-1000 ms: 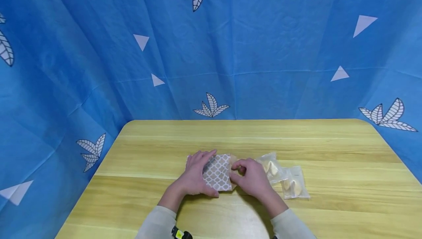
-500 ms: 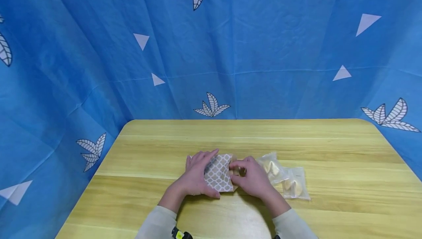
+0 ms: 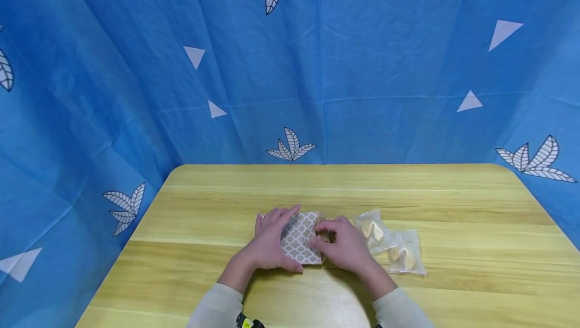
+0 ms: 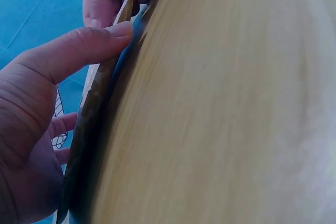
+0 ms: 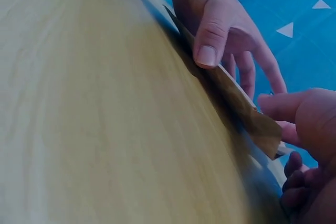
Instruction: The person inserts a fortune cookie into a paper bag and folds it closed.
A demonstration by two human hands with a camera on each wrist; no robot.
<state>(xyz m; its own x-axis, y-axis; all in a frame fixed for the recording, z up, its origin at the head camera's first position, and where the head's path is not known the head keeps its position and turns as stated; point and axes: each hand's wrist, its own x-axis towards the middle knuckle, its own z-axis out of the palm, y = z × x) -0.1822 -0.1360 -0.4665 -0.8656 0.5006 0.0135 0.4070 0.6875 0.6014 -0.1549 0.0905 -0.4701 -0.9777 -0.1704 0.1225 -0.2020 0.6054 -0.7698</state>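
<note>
A flat paper bag (image 3: 302,240) with a white lattice pattern on grey-beige lies on the table, its mouth end toward the right. My left hand (image 3: 268,243) holds it across its width, thumb along the near edge and fingers spread over the far part. At the mouth end my right hand (image 3: 345,246) pinches the bag, thumb on the patterned face and index finger bent at the edge. In the right wrist view, a plain brown side of the bag (image 5: 265,132) shows beside the right thumb. The inside of the bag is hidden.
Two clear packets lie right of my right hand, slightly overlapping: a farther packet (image 3: 374,230) and a nearer packet (image 3: 406,252). Both contain pale, folded pieces resembling fortune cookies. The wooden table (image 3: 476,227) ends at a blue patterned curtain (image 3: 385,66).
The bag's mouth gaped with the right fingers at it half a second ago; now the right thumb lies on the patterned face. My left hand has hardly moved, and the packets stay in place.
</note>
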